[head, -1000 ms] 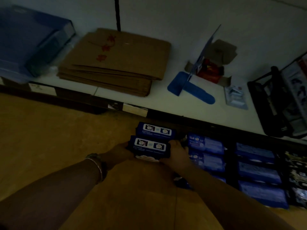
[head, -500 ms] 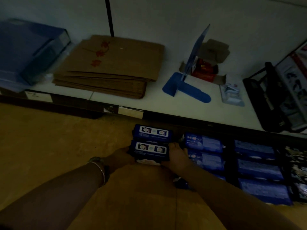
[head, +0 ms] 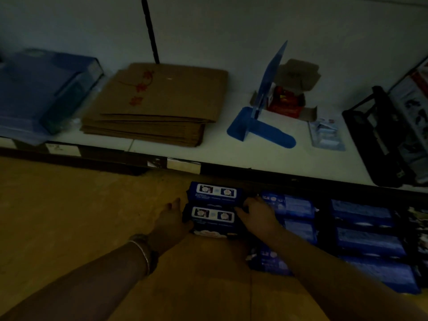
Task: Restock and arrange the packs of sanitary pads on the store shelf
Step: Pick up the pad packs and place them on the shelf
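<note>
Two dark blue pad packs lie one behind the other on the brown lower shelf: the front pack and the rear pack, touching. My left hand rests against the front pack's left end, thumb on it and fingers stretched forward beside the rear pack. My right hand curls over the front pack's right end, fingertips at the seam between the packs. To the right stand rows of lighter blue pad packs, and more of them, partly hidden by my right forearm.
Above is a white shelf with a dark front rail. On it: a blue box, a stack of flattened cardboard, a blue plastic divider, a small red box, a blister pack, a black rack.
The front pack has moved up against the rear pack. My left fingers have uncurled and stretched forward; my right hand has shifted further along the pack's right end.
</note>
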`<state>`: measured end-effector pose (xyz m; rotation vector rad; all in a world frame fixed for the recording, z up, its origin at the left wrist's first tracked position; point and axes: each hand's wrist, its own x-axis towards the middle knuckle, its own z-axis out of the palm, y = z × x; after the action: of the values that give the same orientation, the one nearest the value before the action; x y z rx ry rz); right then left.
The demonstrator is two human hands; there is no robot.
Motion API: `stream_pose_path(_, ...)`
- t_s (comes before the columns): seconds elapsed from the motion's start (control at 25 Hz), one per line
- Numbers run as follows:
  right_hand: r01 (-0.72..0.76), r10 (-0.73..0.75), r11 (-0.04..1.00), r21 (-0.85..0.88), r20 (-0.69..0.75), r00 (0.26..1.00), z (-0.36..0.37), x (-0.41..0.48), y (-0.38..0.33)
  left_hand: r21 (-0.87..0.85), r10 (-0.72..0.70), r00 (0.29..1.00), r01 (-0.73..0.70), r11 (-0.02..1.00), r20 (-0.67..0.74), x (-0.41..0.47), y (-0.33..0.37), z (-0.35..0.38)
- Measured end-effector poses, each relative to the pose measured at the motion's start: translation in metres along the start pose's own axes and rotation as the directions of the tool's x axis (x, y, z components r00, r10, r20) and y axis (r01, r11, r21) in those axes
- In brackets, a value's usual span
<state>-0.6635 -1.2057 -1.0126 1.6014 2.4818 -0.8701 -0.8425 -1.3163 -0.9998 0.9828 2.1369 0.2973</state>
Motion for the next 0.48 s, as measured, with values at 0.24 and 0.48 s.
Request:
stream_pose_path(0.24, -0.151, 0.232, 0.69, 0.708, -0.019, 0.973, -0.067, -0.052, -0.045, -0.335, 0.1, 0.987, -0.137, 0.932, -0.125, -0.078, 0.067, -0.031)
stream_pose_path(0.48, -0.182, 0.231, 0.59, 0.787, 0.051, 0.972, -0.182, -0.125, -0.099, -0.494, 0.013, 0.996, -0.057, 0.868, -0.09, -0.157, 0.131, -0.105)
